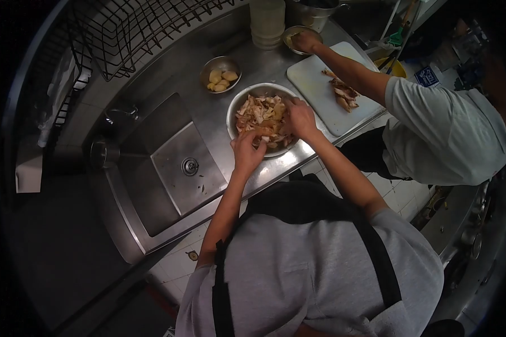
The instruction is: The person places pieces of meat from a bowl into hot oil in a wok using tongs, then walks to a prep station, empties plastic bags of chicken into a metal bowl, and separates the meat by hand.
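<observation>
A round metal bowl [231, 119] holds many torn pieces of pale and browned meat [261, 108] that look like cooked chicken. My left hand [248, 149] is at the bowl's near left side, its fingers bent and closed on some of the meat. Across from it, my right hand [301, 119] reaches in over the right rim. Its fingers curl down onto the meat, with the tips partly hidden. A larger browned piece lies between both hands.
A small bowl of peeled potatoes [221, 81] stands behind, left of a clear container [266, 25]. The sink [177, 163] is at left. A co-worker's hand [306, 41] reaches into another bowl, past a white cutting board [309, 76] with browned meat [344, 95].
</observation>
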### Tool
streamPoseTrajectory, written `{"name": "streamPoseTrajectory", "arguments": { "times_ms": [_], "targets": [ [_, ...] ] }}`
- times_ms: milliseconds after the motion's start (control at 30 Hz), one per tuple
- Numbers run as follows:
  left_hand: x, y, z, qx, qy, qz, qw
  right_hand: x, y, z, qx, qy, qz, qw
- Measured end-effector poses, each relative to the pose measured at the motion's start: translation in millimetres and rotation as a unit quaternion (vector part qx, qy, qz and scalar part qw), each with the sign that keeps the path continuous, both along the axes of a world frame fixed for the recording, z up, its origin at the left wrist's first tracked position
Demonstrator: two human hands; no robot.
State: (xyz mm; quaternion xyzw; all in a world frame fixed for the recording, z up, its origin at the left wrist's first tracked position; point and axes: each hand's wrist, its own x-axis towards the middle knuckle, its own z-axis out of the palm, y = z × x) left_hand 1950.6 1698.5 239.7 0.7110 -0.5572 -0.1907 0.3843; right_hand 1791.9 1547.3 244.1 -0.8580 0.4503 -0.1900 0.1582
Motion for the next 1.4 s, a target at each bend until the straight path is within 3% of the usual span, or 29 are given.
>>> {"name": "streamPoseTrajectory", "arguments": {
  "times_ms": [133, 233, 367, 433, 467, 533, 600, 667, 733, 800, 833, 900, 933, 1000, 1100, 1167, 1200, 1233, 1267, 1300, 1367, 1400],
  "targets": [
    [13.5, -0.6, -7.1, 0.001, 0.014, 0.024, 1.000, 17.5, -18.9, -23.7, 0.030, 0.021, 0.077, 0.996],
    [24.8, -7.5, -9.2, 0.002, 0.035, 0.087, 0.996, 12.4, -8.9, -3.7, 0.065, 0.000, 0.117, 0.991],
    [21.6, -49.6, 9.3, -0.045, -0.142, 0.080, 0.986, -16.0, -21.0, -4.1, 0.130, -0.123, 0.055, 0.982],
    [17.0, -68.5, 3.8, -0.054, -0.195, 0.064, 0.977, -31.8, -34.0, -19.0, 0.314, -0.370, -0.053, 0.873],
    [16.2, -77.4, -6.5, -0.034, -0.212, 0.036, 0.976, -40.9, -35.5, -14.4, 0.312, -0.370, -0.052, 0.874],
    [14.3, -86.5, -6.3, -0.019, -0.230, 0.004, 0.973, -60.0, -37.3, 1.2, 0.415, -0.385, -0.091, 0.819],
    [14.4, -83.8, 2.5, 0.030, -0.180, -0.029, 0.983, -78.6, -42.8, -6.2, 0.425, -0.401, -0.107, 0.804],
    [16.6, -78.6, 2.2, 0.045, -0.171, -0.048, 0.983, -99.5, -50.2, -19.4, 0.437, -0.519, -0.180, 0.712],
    [22.8, -69.0, 0.0, 0.060, -0.163, -0.066, 0.983, -112.1, -63.3, -36.7, 0.428, -0.512, -0.188, 0.720],
    [33.6, -60.4, -3.3, 0.003, -0.063, -0.007, 0.998, -119.3, -72.3, -61.1, 0.380, -0.629, -0.221, 0.641],
    [42.9, -56.8, -4.3, 0.004, -0.064, -0.008, 0.998, -126.6, -79.3, -73.1, 0.380, -0.630, -0.221, 0.640],
    [66.2, -46.9, -2.7, -0.001, 0.158, 0.072, 0.985, -134.7, -89.6, -88.6, 0.363, -0.746, -0.179, 0.529],
    [75.1, -41.0, -0.8, 0.000, 0.156, 0.074, 0.985, -135.8, -90.7, -88.1, 0.365, -0.746, -0.179, 0.527],
    [87.8, -30.4, 9.2, -0.035, 0.325, 0.122, 0.937, -133.1, -89.5, -62.3, 0.342, -0.846, -0.192, 0.362],
    [95.3, -19.5, 15.6, -0.046, 0.383, 0.135, 0.913, -112.0, -95.0, -45.8, 0.403, -0.799, -0.240, 0.376],
    [94.4, -12.5, 16.8, -0.046, 0.399, 0.143, 0.905, -73.7, -64.9, -16.2, 0.430, -0.642, -0.159, 0.614],
    [91.8, -10.5, 14.3, -0.040, 0.402, 0.145, 0.903, -50.9, -51.3, 1.6, 0.431, -0.551, -0.094, 0.708],
    [88.0, -8.2, 10.3, -0.033, 0.405, 0.146, 0.902, -29.3, -54.0, -9.3, 0.371, -0.351, -0.047, 0.858],
    [83.4, -5.4, 3.7, -0.033, 0.405, 0.144, 0.902, -8.1, -54.0, -40.2, 0.229, -0.230, 0.005, 0.946],
    [78.5, -3.0, -6.9, -0.020, 0.413, 0.135, 0.901, 10.9, -39.9, -11.2, 0.163, -0.068, 0.023, 0.984],
    [71.5, -2.2, -39.4, -0.013, 0.470, 0.123, 0.874, 45.2, -19.7, -36.8, -0.005, 0.024, 0.018, 1.000],
    [67.5, -0.8, -38.7, -0.013, 0.469, 0.122, 0.875, 50.3, -6.8, -30.2, -0.006, 0.023, 0.018, 1.000]
  ]
}}
